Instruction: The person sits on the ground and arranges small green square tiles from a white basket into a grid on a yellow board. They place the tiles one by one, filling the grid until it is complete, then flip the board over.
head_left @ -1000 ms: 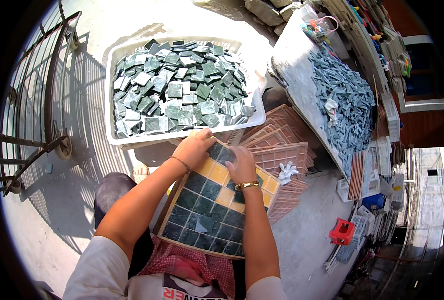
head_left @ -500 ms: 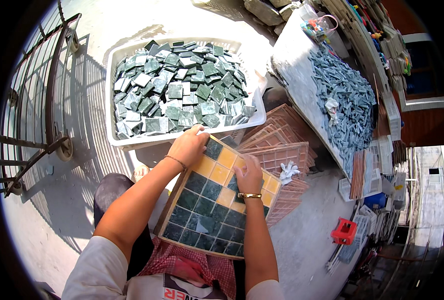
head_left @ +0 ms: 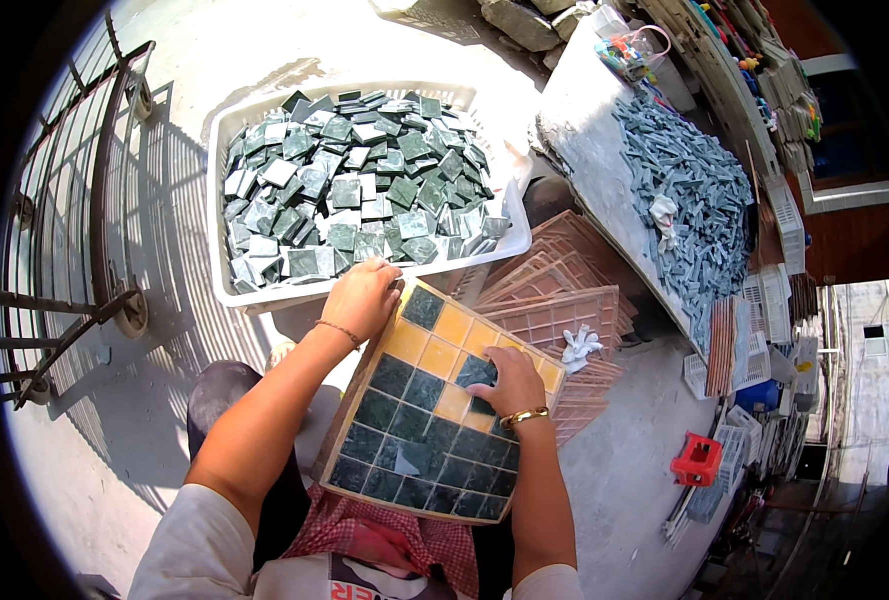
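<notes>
A square tray [head_left: 339, 440] rests tilted across my lap, its yellow grid filled largely with dark green marble tiles [head_left: 375, 412]. Bare yellow squares [head_left: 438, 357] show across its upper part. My left hand [head_left: 363, 303] is closed around the tray's upper left corner, the fingertips partly hidden. Over the right side, my right hand [head_left: 517, 388] has thumb and fingers curved around a green square tile [head_left: 477, 373] lying in the grid. One tile in the lower part carries a pale triangular patch [head_left: 406, 461]. Beyond the tray, a white plastic basket [head_left: 221, 265] holds a heap of loose green tiles [head_left: 347, 194].
Reddish-brown grid trays [head_left: 565, 310] are stacked to the right, with a white crumpled glove [head_left: 581, 347] on top. A slab table [head_left: 587, 110] bears a pile of narrow grey-green strips [head_left: 690, 190]. At left stands a wheeled metal rack [head_left: 95, 200]; a red crate [head_left: 698, 459] sits lower right.
My right hand has tilted and its thumb and fingers have spread around the green tile, exposing more of it. The tray has turned slightly; my left hand keeps its corner.
</notes>
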A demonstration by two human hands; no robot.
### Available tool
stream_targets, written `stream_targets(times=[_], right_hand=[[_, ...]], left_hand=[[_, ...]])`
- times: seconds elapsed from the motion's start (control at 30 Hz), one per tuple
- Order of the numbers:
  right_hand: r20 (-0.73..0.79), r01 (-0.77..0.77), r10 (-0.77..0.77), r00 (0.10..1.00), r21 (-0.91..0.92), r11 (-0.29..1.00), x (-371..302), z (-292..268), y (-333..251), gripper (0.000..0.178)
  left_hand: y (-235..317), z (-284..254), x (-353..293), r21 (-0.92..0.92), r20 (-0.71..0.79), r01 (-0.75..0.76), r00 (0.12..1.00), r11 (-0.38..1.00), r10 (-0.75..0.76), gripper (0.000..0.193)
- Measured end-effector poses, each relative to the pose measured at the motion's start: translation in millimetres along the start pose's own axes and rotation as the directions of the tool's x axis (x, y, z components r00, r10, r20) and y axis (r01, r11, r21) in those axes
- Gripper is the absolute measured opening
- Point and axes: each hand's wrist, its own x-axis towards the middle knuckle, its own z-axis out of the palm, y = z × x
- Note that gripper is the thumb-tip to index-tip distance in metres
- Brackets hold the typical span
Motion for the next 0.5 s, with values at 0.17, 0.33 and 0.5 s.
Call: stream_targets(times=[0.17, 0.33, 0.5], right_hand=[[-0.050, 0.008, -0.007, 0.999, 0.030, 1.000, -12.1, 14.3, 2.8, 0.049], [-0.077, 0.045, -0.031, 0.997, 0.185, 0.982, -1.9, 11.6, 4.4, 0.052], [-0.231, 0.226, -0.186, 0.955, 0.161, 0.961, 12.4, 17.3, -10.3, 0.053]], left_hand=[[14.1, -5.9, -1.4, -0.033, 0.025, 0.032, 0.999, 0.999, -0.031, 0.020], [14.3, -18.4, 0.7, -0.050, 0.003, 0.015, 1.000, 0.999, -0.014, 0.020], [7.6, -19.2, 3.9, -0.033, -0.010, -0.001, 1.000, 0.999, 0.001, 0.022]])
